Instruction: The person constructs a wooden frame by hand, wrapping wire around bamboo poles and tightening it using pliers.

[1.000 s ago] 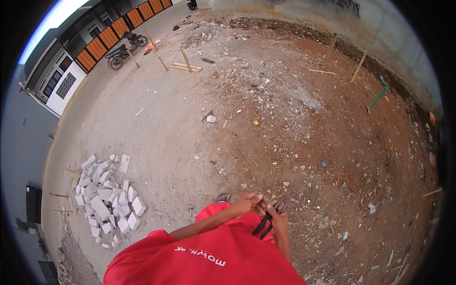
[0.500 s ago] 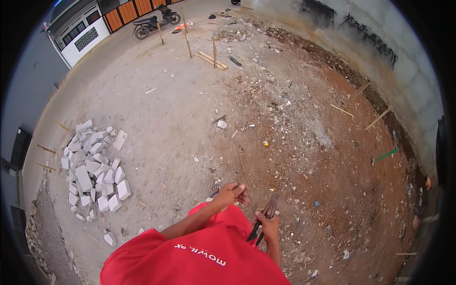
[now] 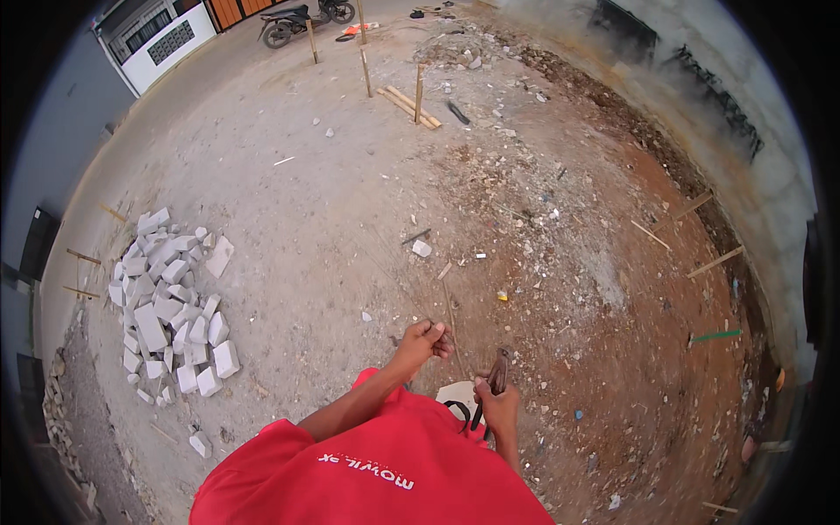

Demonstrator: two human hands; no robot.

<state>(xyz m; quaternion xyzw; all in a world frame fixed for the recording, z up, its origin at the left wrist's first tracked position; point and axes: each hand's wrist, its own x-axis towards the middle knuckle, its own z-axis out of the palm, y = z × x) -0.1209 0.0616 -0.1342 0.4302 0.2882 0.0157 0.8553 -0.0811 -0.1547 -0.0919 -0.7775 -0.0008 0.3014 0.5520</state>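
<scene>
My right hand point(image 3: 499, 409) is closed round the handles of a pair of brown, worn pincers point(image 3: 500, 366), held low in front of my body with the head pointing away from me. To the left and slightly farther forward, my left hand point(image 3: 423, 345) is raised over the ground with thumb and fingers pinched together. Whatever lies between those fingers, if anything, is too small to make out. Between my wrists, by the red shirt, a pale beige patch point(image 3: 455, 391) and a dark loop show. A thin stick or root point(image 3: 451, 311) lies on the dirt just beyond the left hand.
On the left lies a heap of broken white blocks point(image 3: 166, 306). Bamboo stakes point(image 3: 419, 94) stand ahead, with cut poles point(image 3: 404, 107) beside them. A motorbike point(image 3: 302, 19) is parked far off. Rubble covers the right side, along a wall point(image 3: 691, 87) with slanted stakes and a green stick point(image 3: 716, 335).
My view has tilted and shifted a little, so the ground appears moved. Both hands stay close in front of me, the pincers now pointing more directly forward. The beige patch and dark loop have appeared.
</scene>
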